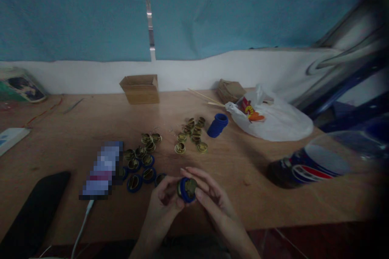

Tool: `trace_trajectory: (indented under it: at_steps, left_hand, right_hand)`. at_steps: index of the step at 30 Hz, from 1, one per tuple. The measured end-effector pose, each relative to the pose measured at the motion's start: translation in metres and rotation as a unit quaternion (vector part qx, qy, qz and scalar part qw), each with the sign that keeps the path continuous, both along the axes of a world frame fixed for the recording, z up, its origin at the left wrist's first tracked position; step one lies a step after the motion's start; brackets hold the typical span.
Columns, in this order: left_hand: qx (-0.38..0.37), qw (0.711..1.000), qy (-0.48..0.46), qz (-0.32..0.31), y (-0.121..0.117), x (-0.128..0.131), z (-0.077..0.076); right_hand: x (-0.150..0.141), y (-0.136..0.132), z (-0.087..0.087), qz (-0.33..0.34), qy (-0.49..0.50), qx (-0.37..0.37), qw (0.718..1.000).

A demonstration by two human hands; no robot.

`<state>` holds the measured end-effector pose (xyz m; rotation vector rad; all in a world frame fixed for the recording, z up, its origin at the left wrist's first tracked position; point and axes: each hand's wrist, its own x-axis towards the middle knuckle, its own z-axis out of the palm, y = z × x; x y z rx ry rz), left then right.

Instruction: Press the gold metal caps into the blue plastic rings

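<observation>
Both my hands hold a round brass-coloured piece with a blue ring point(187, 190) near the table's front edge. My left hand point(164, 200) grips its left side with curled fingers. From the right, my right hand point(214, 198) presses thumb and fingers to the piece. Several similar brass pieces with blue rings point(134, 183) lie left of my hands. Beyond them are several plain brass pieces point(180, 148) without visible rings. A leaning stack of blue rings point(217, 125) stands to their right.
On the left are a lit phone point(102, 170) on a white cable and a dark flat object point(38, 206). An open cardboard box point(141, 90) stands by the wall. A white plastic bag point(276, 117) and a Pepsi bottle point(310, 168) lie on the right.
</observation>
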<state>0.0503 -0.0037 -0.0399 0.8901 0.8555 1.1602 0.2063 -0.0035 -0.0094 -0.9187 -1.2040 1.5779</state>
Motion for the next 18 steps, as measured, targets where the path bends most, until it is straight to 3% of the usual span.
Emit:
trace_trajectory:
  at_steps: [5,9,14,18]
  left_hand:
    - [0.018,1.0,0.018,-0.006,0.001,-0.001,0.002]
    - [0.012,0.998,0.054,-0.008,0.001,-0.002,0.006]
    - [-0.013,0.984,0.177,-0.005,-0.003,0.001,0.008]
    - [-0.072,0.98,0.181,0.042,-0.01,0.001,0.003]
  right_hand:
    - [-0.004,-0.005,-0.004,0.004,-0.002,0.016,1.0]
    - [-0.005,-0.006,-0.01,-0.023,-0.069,0.046,0.996]
    - [-0.005,-0.002,-0.017,-0.068,-0.231,0.108,0.964]
    - [-0.005,0.0,-0.02,-0.081,-0.277,0.156,0.945]
